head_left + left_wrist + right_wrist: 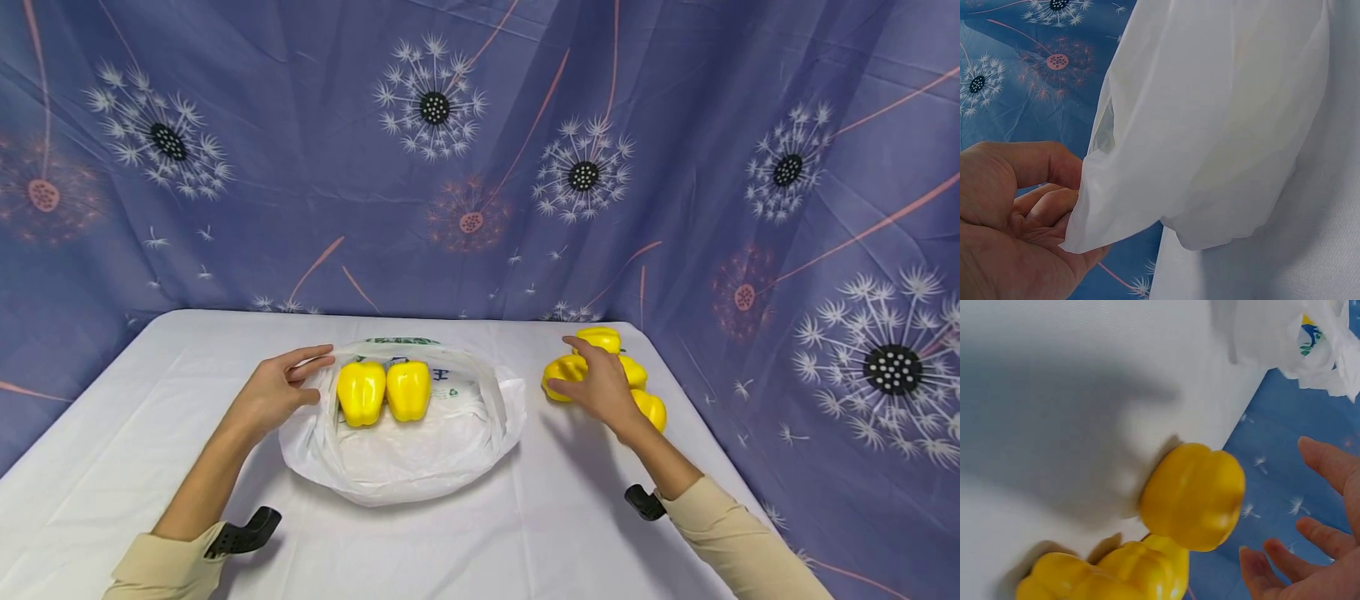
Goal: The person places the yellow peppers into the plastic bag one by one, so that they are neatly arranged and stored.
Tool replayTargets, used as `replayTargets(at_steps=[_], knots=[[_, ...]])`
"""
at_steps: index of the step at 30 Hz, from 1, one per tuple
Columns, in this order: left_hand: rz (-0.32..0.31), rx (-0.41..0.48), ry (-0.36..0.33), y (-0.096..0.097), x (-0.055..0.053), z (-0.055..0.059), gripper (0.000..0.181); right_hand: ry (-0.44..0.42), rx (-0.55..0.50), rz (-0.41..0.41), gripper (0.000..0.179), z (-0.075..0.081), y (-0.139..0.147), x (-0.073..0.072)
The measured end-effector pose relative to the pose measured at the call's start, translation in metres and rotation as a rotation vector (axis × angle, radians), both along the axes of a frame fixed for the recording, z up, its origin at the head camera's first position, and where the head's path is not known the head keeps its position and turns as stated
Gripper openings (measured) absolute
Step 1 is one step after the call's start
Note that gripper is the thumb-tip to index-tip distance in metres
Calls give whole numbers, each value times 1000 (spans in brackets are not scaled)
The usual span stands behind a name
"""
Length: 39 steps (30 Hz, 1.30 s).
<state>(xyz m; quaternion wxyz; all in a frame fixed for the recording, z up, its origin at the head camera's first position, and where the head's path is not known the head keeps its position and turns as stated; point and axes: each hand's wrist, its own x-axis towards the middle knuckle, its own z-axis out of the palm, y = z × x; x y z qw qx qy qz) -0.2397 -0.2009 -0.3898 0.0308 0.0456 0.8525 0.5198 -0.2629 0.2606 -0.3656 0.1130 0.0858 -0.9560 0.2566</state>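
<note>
A white plastic bag (420, 475) stands wide-mouthed on the table, two yellow bell peppers (362, 393) side by side in its left part. My left hand (273, 392) is at the bag's left rim, and in the left wrist view the thumb and curled fingers (1054, 206) hold the edge of the plastic. To the right, my right hand (600, 383) reaches over a cluster of several yellow bell peppers (649, 408), thumb and fingers spread apart. The right wrist view shows the nearest pepper (1194, 497) beside the fingertips, with a gap between them.
A white cloth covers the table (480, 550). Behind and to the right hangs a blue curtain (337, 192) with a dandelion pattern. Bare tablecloth lies between the bag and the pepper cluster. Each wrist carries a black camera mount (243, 532).
</note>
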Motion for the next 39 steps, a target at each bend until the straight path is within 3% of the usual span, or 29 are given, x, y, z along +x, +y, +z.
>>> replayTargets(at_steps=[5, 16, 31, 39], knots=[[2, 4, 1, -1, 0, -1, 79, -21, -23, -43, 79, -9, 8, -3], [5, 2, 5, -2, 0, -1, 79, 17, 1, -81, 82, -25, 16, -10], [1, 3, 12, -4, 0, 1, 79, -39, 41, -117, 82, -33, 13, -15], [-1, 9, 13, -5, 0, 1, 79, -22, 43, -92, 79, -37, 12, -16]])
